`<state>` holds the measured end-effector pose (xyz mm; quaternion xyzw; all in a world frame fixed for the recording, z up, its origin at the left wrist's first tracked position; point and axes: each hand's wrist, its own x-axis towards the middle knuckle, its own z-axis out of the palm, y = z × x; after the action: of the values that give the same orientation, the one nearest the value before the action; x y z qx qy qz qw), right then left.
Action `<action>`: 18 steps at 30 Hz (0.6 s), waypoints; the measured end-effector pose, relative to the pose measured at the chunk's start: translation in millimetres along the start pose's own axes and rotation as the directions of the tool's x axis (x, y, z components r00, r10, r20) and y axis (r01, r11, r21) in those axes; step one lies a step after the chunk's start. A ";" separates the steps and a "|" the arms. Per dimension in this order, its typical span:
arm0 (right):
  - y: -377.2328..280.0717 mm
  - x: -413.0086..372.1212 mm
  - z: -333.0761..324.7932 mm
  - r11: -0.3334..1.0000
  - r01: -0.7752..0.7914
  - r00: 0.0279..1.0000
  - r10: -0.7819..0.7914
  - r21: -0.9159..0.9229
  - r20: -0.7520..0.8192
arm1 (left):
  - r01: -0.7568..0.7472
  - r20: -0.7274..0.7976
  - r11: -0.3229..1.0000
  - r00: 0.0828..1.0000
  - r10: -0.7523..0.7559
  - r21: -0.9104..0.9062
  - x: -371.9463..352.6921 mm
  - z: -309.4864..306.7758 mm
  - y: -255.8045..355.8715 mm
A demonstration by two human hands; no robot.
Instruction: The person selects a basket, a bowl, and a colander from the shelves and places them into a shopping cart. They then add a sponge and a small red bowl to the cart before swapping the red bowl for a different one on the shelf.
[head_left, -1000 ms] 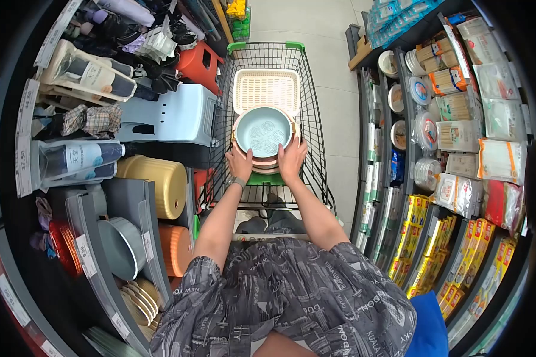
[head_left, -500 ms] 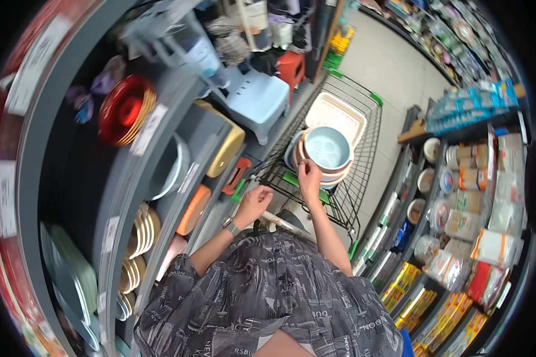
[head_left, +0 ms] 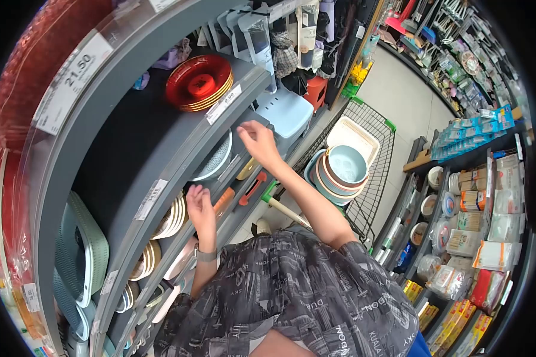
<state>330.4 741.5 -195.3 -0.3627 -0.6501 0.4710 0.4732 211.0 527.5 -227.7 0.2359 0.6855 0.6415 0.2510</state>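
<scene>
My left hand (head_left: 201,209) is raised beside the shelf front with fingers apart and nothing in them. Just above and behind it, a pale blue perforated basin (head_left: 215,164) sits on a lower shelf. My right hand (head_left: 258,143) reaches across to the far side of that basin, its fingers loosely bent and holding nothing. Below the left hand are stacks of cream bowls (head_left: 171,219). Higher up, a stack of red dishes with gold rims (head_left: 200,83) stands on the shelf, above both hands in the view.
Right of me stands a wire shopping cart (head_left: 382,156) holding nested basins (head_left: 348,166) and a cream tray (head_left: 357,138). A light blue stool (head_left: 284,112) is past the shelf end. Green baskets (head_left: 89,256) lie at left. Packaged goods (head_left: 461,243) line the right shelves.
Both hands have moved left, away from the cart and up to the shelf. My right hand has left the nested basins' edge. The view has turned toward the shelves.
</scene>
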 end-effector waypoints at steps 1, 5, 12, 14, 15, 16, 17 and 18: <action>1.8 7.8 10.2 1.000 0.012 1.000 -0.012 -0.001 -0.003 | -0.036 -0.141 0.999 0.989 0.036 0.001 6.0 2.4 4.4; 20.6 27.6 41.3 0.979 -0.005 0.997 0.020 -0.202 0.072 | 0.147 -0.051 0.932 0.984 -0.173 -0.330 28.2 8.9 21.8; 14.4 22.1 56.3 0.972 -0.186 0.977 0.199 -0.145 0.081 | 0.097 -0.097 0.981 0.989 -0.115 -0.171 46.6 26.9 18.2; 11.8 20.8 54.5 0.983 -0.160 0.985 0.165 -0.092 0.057 | 0.122 -0.094 0.978 0.986 -0.139 -0.167 44.6 24.1 20.3; 6.1 17.5 51.3 0.982 -0.166 0.984 0.171 -0.091 0.049 | 0.126 -0.086 0.979 0.986 -0.141 -0.162 36.9 23.4 25.9; -4.0 15.3 47.3 0.985 -0.160 0.984 0.165 -0.065 0.071 | 0.114 -0.117 0.983 0.984 -0.131 -0.145 27.9 24.8 33.4; -13.7 15.2 43.0 0.987 -0.154 0.983 0.157 -0.038 0.093 | 0.101 -0.147 0.987 0.982 -0.120 -0.127 21.0 26.8 40.3; -16.6 14.4 41.3 0.988 -0.146 0.985 0.149 -0.047 0.083 | 0.102 -0.113 0.981 0.986 -0.122 -0.166 15.3 27.3 44.5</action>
<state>286.3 738.7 -180.0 -0.3988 -0.6508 0.5064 0.4012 217.0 561.1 -185.3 0.1362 0.6584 0.6923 0.2621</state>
